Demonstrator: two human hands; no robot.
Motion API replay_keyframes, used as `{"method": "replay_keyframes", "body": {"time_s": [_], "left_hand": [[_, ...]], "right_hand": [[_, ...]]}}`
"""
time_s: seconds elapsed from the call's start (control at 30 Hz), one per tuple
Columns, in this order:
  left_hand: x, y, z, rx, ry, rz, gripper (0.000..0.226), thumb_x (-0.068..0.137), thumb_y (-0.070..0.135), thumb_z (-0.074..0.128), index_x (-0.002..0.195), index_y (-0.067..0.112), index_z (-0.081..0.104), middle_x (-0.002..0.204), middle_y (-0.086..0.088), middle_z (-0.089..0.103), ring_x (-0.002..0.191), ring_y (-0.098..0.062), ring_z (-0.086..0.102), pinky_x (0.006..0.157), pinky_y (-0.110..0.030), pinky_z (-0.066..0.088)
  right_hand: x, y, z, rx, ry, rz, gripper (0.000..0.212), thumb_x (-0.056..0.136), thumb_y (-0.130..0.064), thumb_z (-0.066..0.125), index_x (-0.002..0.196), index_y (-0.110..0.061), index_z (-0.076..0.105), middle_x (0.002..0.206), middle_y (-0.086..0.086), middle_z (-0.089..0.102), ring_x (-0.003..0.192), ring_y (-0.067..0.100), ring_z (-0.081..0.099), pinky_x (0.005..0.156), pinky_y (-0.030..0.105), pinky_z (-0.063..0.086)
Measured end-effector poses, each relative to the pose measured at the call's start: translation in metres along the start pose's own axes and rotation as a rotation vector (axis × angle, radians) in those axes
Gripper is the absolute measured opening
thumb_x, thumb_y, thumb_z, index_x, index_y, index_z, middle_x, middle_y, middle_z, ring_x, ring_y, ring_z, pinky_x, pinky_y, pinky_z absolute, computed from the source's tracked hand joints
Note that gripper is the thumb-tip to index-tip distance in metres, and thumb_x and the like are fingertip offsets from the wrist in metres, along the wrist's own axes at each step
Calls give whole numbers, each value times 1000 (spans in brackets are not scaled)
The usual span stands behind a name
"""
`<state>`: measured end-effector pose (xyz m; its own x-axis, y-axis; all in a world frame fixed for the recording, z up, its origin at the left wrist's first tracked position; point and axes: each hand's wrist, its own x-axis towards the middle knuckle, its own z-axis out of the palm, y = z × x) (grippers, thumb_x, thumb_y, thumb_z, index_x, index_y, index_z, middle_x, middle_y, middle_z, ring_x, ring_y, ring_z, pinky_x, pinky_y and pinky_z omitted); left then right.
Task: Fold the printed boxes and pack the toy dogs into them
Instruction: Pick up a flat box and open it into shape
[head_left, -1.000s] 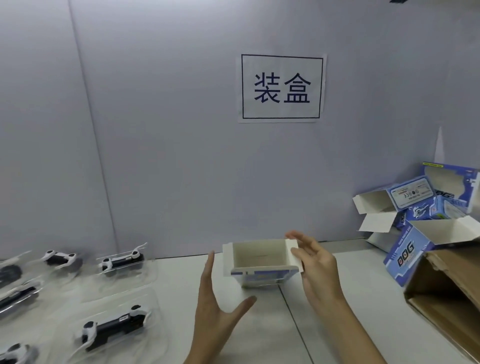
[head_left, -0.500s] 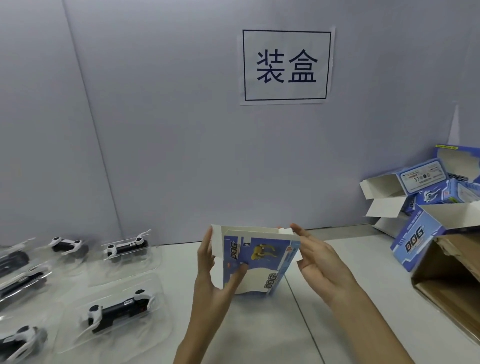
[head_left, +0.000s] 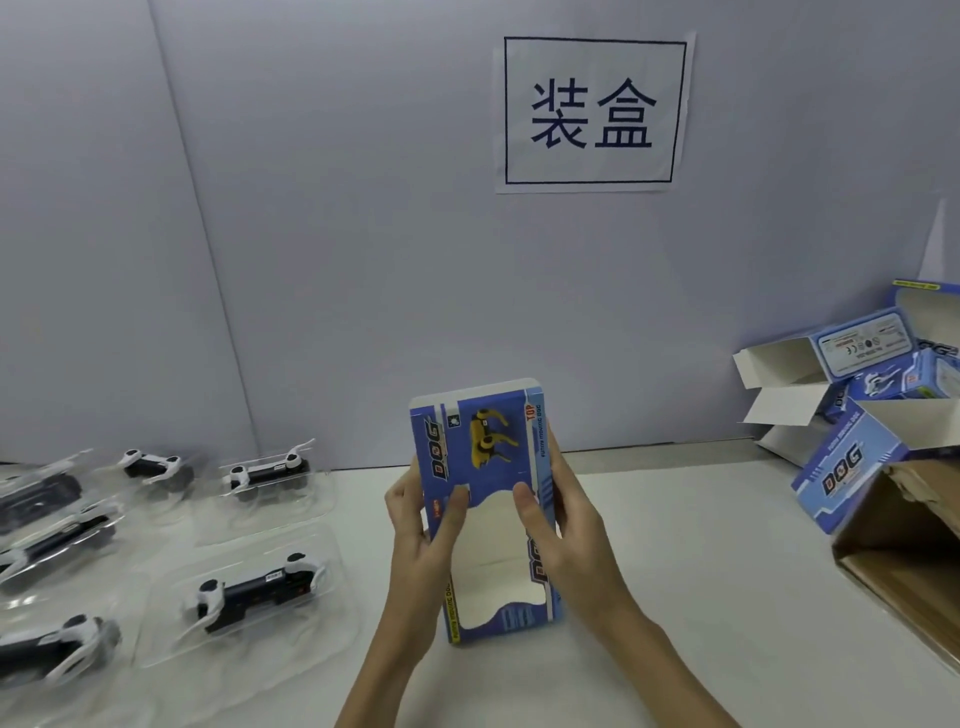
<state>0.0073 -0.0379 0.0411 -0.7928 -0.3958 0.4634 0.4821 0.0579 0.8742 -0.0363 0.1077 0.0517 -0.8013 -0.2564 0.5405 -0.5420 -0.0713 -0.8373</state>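
Blue printed box (head_left: 485, 467), window side facing the camera, held upright above the white surface (head_left: 701, 571): the left hand (head_left: 421, 551) and right hand (head_left: 566, 540) grip its sides, fingers curled round it, thumbs on its front; toy dogs (head_left: 257, 592) in clear trays lie to the left

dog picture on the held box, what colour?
Yellow, on a blue panel of the printed box held by the left hand and right hand; head view.

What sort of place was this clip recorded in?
Most likely a toy-packing workstation. A wall sign reads "装盒" (boxing), toy dogs in clear blister trays lie in rows on the white table, and folded printed "DOG" boxes pile beside a brown shipping carton.
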Motion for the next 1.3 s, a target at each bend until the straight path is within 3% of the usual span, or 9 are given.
{"method": "replay_keyframes", "body": {"time_s": [0.2, 0.4, 0.5, 0.6, 0.73, 0.83, 0.93, 1.1, 1.3], "left_hand": [[-2, 2, 1, 9, -82, -78, 41, 86, 58, 63, 125, 55, 53, 130, 13, 67, 120, -9, 65, 85, -15, 55], [2, 10, 8, -77, -41, -106, 33, 83, 79, 54, 107, 58, 63, 120, 7, 74, 111, -20, 72, 84, -39, 63], [3, 13, 12, -112, -38, -124, 35, 84, 73, 54, 104, 47, 66, 112, 2, 78, 99, -19, 77, 70, -25, 61], [3, 11, 15, -109, -32, -126, 30, 87, 73, 53, 101, 50, 66, 109, 2, 78, 100, -21, 76, 73, -27, 61], [3, 9, 17, -119, -21, -129, 30, 93, 62, 51, 109, 42, 66, 110, -3, 78, 107, -33, 73, 93, -54, 58], [1, 9, 19, -127, -6, -94, 33, 96, 51, 49, 118, 33, 66, 111, -6, 77, 101, -30, 74, 83, -45, 60], [1, 9, 20, -125, 25, -50, 39, 95, 46, 52, 132, 35, 56, 114, -7, 74, 95, -23, 75, 74, -30, 59], [3, 9, 18, -48, 44, -28, 43, 93, 46, 49, 136, 50, 53, 122, -1, 70, 112, -30, 70, 93, -48, 57], [4, 5, 13, 13, 22, -11, 36, 94, 55, 48, 126, 42, 58, 128, -6, 66, 114, -37, 65, 91, -56, 56]], "right_hand": [[0, 4, -3, -7, 64, 7, 55, 95, -53, 59, 145, -38, 42, 143, -5, 57, 130, 7, 58, 86, 17, 56], [2, -1, -10, 27, 83, 14, 65, 86, -84, 44, 128, -35, 53, 126, -6, 68, 118, 24, 67, 100, 60, 54], [3, 0, -11, 82, 88, 15, 30, 101, -58, 42, 118, -38, 56, 118, -4, 70, 112, 27, 71, 80, 48, 64], [3, 1, -11, 83, 117, 41, 41, 92, -61, 47, 116, -29, 59, 122, 4, 66, 118, 24, 68, 69, 30, 63], [2, 2, -8, -2, 191, -59, 34, 101, -51, 45, 102, -19, 59, 103, 5, 61, 93, 18, 66, 67, 35, 57], [4, 0, -6, 3, 225, -73, 34, 102, -44, 46, 93, -14, 59, 95, 9, 57, 80, 24, 58, 68, 36, 48], [5, 0, -2, 88, 243, 4, 27, 99, -37, 47, 101, -16, 64, 105, 10, 65, 91, 23, 68, 72, 33, 53], [3, 1, -4, 125, 242, -2, 46, 98, -34, 45, 144, -32, 47, 123, -6, 68, 107, 14, 71, 77, 23, 58], [7, -1, -10, -68, 193, -158, 40, 100, -18, 33, 123, -19, 66, 128, -4, 63, 124, 19, 60, 95, 28, 52]]}}
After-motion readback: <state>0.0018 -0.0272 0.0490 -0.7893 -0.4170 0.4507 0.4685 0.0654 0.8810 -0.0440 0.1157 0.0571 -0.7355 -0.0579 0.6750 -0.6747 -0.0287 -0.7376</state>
